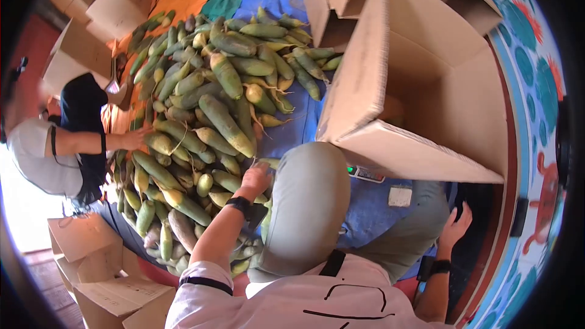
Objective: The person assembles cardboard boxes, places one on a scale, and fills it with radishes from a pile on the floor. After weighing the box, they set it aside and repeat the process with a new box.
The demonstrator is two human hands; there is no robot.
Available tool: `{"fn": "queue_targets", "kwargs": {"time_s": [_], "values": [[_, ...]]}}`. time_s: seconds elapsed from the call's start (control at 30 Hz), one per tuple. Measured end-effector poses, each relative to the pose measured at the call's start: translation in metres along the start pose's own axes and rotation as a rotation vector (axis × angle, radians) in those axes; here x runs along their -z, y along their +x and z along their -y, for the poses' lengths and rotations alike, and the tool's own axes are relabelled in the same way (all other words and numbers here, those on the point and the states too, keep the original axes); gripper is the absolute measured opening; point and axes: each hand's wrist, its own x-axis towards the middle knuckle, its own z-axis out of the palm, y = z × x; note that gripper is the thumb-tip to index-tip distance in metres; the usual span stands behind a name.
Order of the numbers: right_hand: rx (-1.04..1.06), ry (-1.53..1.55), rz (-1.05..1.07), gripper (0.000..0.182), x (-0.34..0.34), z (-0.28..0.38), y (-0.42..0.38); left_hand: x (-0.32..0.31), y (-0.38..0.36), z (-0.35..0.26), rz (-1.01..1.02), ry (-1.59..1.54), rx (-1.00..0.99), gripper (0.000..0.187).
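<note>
My left hand (256,178) closes fingers on a green-husked corn ear (265,162) from the pile; next, lift it toward the open brown cardboard box (439,79). My right hand (456,224) rests, fingers apart.

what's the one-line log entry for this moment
left hand on corn pile | right hand open by knee, holding nothing | open cardboard box ahead | co-worker's hand on corn
</note>
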Motion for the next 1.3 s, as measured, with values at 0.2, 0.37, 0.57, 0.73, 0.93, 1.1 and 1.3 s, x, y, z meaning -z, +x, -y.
{"fn": "queue_targets", "kwargs": {"time_s": [0.2, 0.37, 0.57, 0.73, 0.93, 1.1, 1.3], "values": [[-0.015, -0.07, 0.131, 0.037, -0.035, -0.007, -0.016, -0.032, 0.017, -0.019, 0.042, 0.25, -0.072, 0.05], [0.037, -0.165, 0.18, 0.042, -0.043, 0.004, -0.018, -0.048, 0.035, -0.01, 0.087, 0.275, 0.105, 0.052], [-0.126, -0.104, 0.282, 0.049, -0.056, -0.022, -0.045, -0.077, 0.043, 0.026, -0.009, 0.553, 0.019, 0.035], [-0.125, -0.129, 0.28, 0.05, -0.056, -0.017, -0.041, -0.098, 0.053, 0.06, 0.093, 0.765, -0.02, 0.021], [-0.093, -0.155, 0.115, 0.045, -0.054, 0.007, -0.031, -0.1, 0.05, 0.077, -0.071, 0.566, -0.045, 0.019], [-0.209, -0.038, 0.12, 0.045, -0.043, 0.025, -0.021, -0.046, -0.024, 0.06, 0.048, 0.521, -0.02, 0.021], [-0.233, 0.031, 0.09, 0.046, -0.034, 0.031, -0.02, 0.06, -0.062, 0.031, 0.16, 0.471, -0.001, 0.024]]}}
